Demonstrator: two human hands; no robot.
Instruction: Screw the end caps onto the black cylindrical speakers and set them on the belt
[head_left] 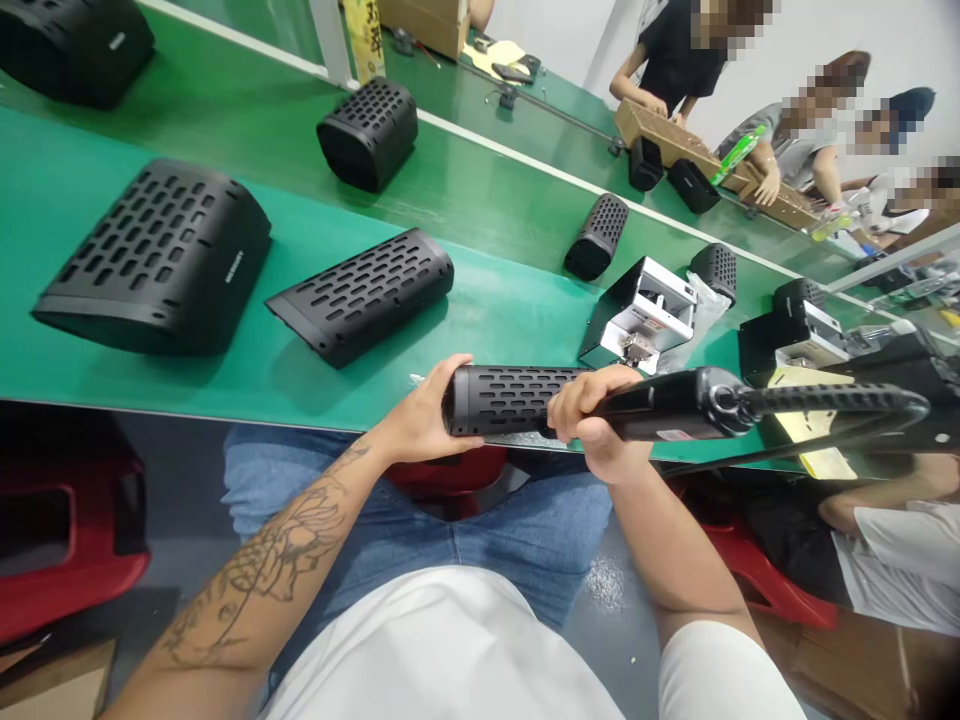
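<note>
- The left hand [424,420] cupped the left end of the black perforated shell [506,398], thumb over the top and fingers curled underneath: a closed, steadying grip.
- The shell lay level, held in the air just over the near edge of the green belt [487,320] and above the person's lap.
- The right hand [592,425] was fisted tight around the front of the power driver [675,405], knuckles hard against the shell's right end.
- The driver ran in line with the shell, and its ribbed cable [840,400] trailed off to the right.
- The fist hid the tip, so I could not tell whether it was seated in anything.
- By my reading, the step in hand was working the driver into the right end of the shell, with the left hand as the brace.
- What the next move called for, I judged, was both parts on one straight axis, firm counter-pressure from the left, and no twist in the shell.
- A slotted grille panel [364,295] lay on the belt just beyond the left hand, with a larger housing [157,260] further left.
- A white-faced fixture block [645,310] sat close behind the right hand.
- A small round shell [598,237] lay further back.
- Co-workers' hands [765,190] were busy at the far side, well apart from this person's own.
</note>
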